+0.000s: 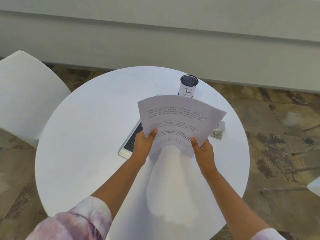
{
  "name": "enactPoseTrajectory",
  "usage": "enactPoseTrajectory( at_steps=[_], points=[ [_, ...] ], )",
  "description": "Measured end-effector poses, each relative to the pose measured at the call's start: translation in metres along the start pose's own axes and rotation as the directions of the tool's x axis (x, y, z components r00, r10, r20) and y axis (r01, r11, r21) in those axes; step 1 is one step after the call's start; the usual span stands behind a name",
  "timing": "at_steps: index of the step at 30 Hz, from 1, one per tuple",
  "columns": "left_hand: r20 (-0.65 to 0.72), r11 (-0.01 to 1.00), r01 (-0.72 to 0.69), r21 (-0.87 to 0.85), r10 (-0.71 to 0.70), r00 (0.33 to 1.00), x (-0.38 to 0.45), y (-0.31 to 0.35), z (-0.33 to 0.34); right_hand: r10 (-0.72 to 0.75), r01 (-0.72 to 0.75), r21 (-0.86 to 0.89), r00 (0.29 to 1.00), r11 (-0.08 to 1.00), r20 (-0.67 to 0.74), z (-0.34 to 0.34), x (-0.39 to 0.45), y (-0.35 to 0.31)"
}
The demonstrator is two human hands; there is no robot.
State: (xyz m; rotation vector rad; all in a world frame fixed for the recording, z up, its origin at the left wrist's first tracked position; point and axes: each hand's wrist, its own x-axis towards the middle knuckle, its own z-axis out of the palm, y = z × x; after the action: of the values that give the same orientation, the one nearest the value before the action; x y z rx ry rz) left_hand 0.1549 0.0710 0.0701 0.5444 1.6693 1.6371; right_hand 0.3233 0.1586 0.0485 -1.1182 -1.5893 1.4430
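Head view: curved, text-printed paper sheet

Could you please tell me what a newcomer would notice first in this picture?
The eye lands first on the printed paper, bowed into a curve, which the left hand and right hand hold by its near edge over the middle of the round white table. Behind it, near the table's far rim, stands a dark mesh cup marked B.

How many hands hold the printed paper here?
2. The left hand pinches the printed paper at its lower left edge, the right hand at its lower right corner. No other hand shows.
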Motion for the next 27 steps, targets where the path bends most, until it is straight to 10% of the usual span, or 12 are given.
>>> enactPoseTrajectory(
  at_steps=[9, 17, 27],
  points=[
    [-0.054, 0.972, 0.102, -0.211, -0.116, 0.992, 0.001, -0.009, -0.007, 0.240, -0.235, 0.054, 0.959, 0.971, -0.149, -0.010, -0.003, 0.021],
    [-0.067, 0.782, 0.292, -0.550, -0.390, 0.918, -0.008, -0.027, -0.003, 0.485, -0.559, 0.465, 0.828, 0.687, 0.281, 0.014, -0.011, 0.032],
    [-0.156, 0.704, 0.276, -0.655, -0.483, 0.862, -0.023, -0.036, -0.007, 0.592, -0.596, 0.153, 0.803, 0.788, 0.075, 0.000, 0.004, 0.046]
  ],
)
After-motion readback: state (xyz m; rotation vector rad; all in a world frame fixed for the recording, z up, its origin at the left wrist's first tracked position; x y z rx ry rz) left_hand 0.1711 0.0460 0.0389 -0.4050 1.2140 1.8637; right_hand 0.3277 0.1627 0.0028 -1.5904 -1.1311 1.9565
